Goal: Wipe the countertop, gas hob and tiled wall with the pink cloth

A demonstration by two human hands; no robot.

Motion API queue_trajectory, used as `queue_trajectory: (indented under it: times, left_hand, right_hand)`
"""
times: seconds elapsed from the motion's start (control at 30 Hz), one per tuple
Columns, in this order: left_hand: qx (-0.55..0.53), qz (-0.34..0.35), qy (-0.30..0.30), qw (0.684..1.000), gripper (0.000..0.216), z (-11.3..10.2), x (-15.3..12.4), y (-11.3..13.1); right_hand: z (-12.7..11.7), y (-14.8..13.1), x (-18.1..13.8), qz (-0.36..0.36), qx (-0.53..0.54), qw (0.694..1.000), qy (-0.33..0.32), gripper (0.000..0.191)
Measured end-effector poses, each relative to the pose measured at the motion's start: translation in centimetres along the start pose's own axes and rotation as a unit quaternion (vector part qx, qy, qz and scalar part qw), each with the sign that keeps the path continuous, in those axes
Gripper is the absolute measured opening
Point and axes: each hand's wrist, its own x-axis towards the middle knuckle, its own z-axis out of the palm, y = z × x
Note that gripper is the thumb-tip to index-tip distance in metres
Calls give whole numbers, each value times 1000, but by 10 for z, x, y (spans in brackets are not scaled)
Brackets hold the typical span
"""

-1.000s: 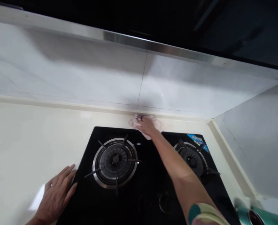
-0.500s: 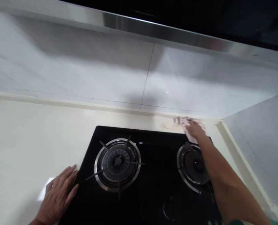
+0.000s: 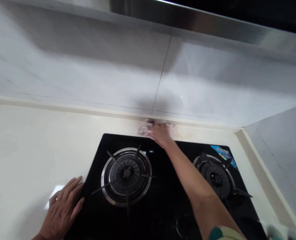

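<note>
Gripped a pale cloth (image 3: 143, 128) in the right hand (image 3: 160, 133), pressed onto the counter strip (image 3: 118, 125) behind the hob (image 3: 163, 186). Laid the left hand (image 3: 63, 208) flat, empty, beside the hob. Seemingly mid-wipe, with faint brownish marks (image 3: 182, 135) left to the right.

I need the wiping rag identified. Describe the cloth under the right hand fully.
The cloth is pale pink, crumpled and motion-blurred. It lies on the cream countertop, behind the black gas hob and close to the tiled wall. The right hand covers most of it; only its left part shows.
</note>
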Motion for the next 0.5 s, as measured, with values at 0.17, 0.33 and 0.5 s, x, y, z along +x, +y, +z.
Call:
queue_trajectory:
  times: [0.17,0.33,0.5]
  left_hand:
    - [0,-7,-9,1000,53,2,-2,-6]
    - [-21,-14,-17,1000,54,0,-3,-9]
    - [-36,-20,-17,999,53,0,-4,-9]
  right_hand:
    - [4,-76,49,-124,44,991,-7,47]
    - [6,7,16,-82,39,996,10,52]
    - [-7,166,-73,84,14,995,46,43]
